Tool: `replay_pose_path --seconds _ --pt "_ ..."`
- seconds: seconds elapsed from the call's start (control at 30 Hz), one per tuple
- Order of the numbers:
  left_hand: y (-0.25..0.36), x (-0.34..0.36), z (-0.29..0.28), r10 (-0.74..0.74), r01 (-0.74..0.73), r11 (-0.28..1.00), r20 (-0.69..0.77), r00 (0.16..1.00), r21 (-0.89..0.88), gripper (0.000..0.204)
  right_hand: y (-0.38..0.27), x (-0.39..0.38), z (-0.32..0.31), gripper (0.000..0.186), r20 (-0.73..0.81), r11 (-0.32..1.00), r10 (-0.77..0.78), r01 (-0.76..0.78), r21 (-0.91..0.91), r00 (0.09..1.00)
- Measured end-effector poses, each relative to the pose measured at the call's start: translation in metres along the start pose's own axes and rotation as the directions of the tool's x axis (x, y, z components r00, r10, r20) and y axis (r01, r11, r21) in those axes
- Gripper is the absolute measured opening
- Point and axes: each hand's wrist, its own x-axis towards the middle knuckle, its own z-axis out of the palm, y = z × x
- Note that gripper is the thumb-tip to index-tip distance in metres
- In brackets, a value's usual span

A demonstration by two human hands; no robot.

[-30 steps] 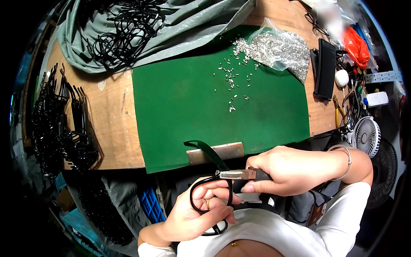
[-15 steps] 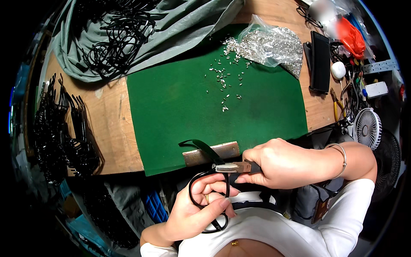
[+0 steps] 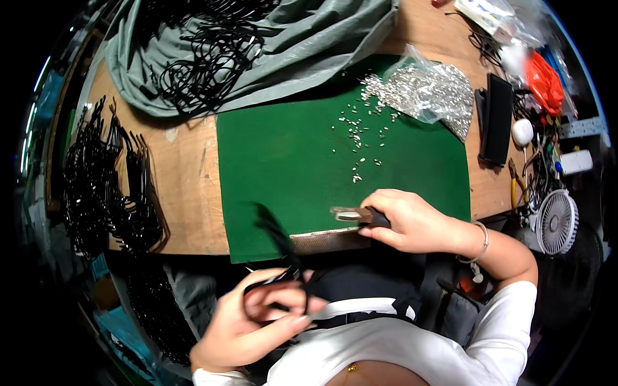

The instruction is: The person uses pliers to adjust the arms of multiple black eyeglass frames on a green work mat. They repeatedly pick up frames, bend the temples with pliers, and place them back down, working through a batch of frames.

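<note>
My left hand (image 3: 238,328), smeared by motion, holds a looped black strap (image 3: 278,237) below the mat's front edge. The strap's flat end sticks up over the green mat (image 3: 341,167), and its loop passes round my fingers. My right hand (image 3: 412,222) grips a pair of pliers (image 3: 349,215) by dark handles, above the mat's front edge. The jaws point left, apart from the strap; whether anything sits between them I cannot tell. Under the pliers lies a flat, textured metal bar (image 3: 328,242). Small silvery metal pieces (image 3: 356,133) are scattered farther back on the mat.
A clear bag (image 3: 431,93) spills more silvery pieces at the back right. Black straps lie bundled (image 3: 106,193) at left and tangled (image 3: 203,71) on grey cloth (image 3: 309,64). At right are a black phone-like case (image 3: 496,119), yellow-handled pliers (image 3: 515,183) and a white fan (image 3: 557,220).
My hands have drawn apart: the left went down and left with the strap, the right rose slightly with the pliers. The strap has left the plier jaws. The whole view has shifted somewhat.
</note>
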Motion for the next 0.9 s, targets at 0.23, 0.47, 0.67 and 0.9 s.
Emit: replay_pose_path --seconds 0.23,0.47,0.67,0.9 --pt "0.0 0.057 -0.093 0.104 0.103 0.547 -0.189 0.976 0.831 0.028 -0.007 0.004 -0.004 0.026 -0.004 0.995 0.039 -0.038 0.09 0.999" --pt "0.062 0.176 -0.124 0.872 0.003 -0.105 0.09 0.481 0.995 0.02 -0.007 0.008 0.003 0.028 -0.035 0.998 0.056 -0.055 0.03 0.998" --pt "0.053 0.223 -0.11 0.833 -0.06 -0.068 0.09 0.545 0.996 0.018 -0.009 -0.008 -0.006 0.022 -0.023 0.997 0.082 -0.082 0.003 0.996" --pt "0.074 0.116 -0.017 0.375 -0.386 0.922 -0.221 0.9 -0.01 0.023 -0.005 0.023 -0.018 0.012 -0.247 0.977 0.106 -0.146 -0.152 0.963"
